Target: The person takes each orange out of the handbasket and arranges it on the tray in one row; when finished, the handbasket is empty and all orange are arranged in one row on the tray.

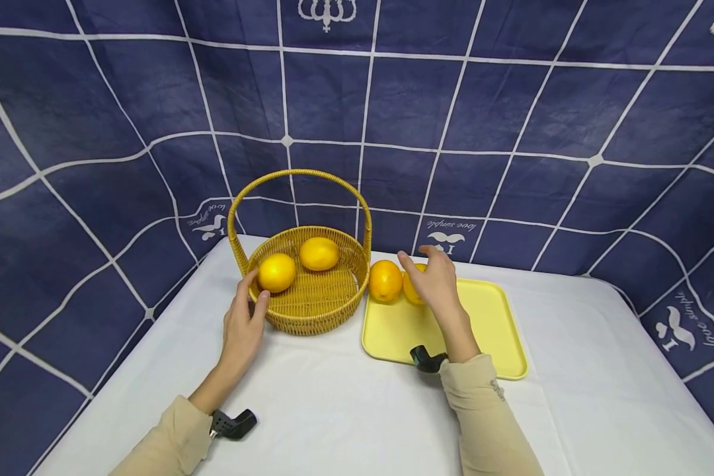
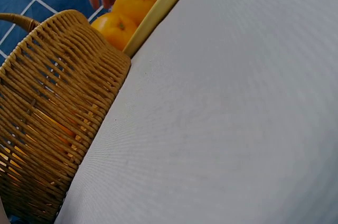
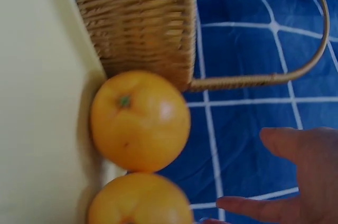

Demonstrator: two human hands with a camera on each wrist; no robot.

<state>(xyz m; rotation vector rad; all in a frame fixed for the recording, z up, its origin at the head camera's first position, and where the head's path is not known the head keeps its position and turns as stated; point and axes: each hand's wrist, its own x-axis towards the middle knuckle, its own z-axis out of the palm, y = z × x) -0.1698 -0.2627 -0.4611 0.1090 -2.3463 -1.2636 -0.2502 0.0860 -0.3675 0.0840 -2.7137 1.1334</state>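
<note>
In the head view a wicker basket with a tall arched handle holds two round yellow-orange fruits. My left hand reaches over its front-left rim, thumb and index finger apart, fingertips at the near edge of the left fruit. The other fruit lies at the back of the basket. My right hand hovers with spread fingers over the oranges by the yellow tray's far edge. One orange sits beside the basket; a second orange is partly hidden under the right hand in the head view.
The yellow tray lies right of the basket on a white-covered table. A blue curtain with white grid lines hangs behind. The basket's arched handle stands upright, its right end near the oranges.
</note>
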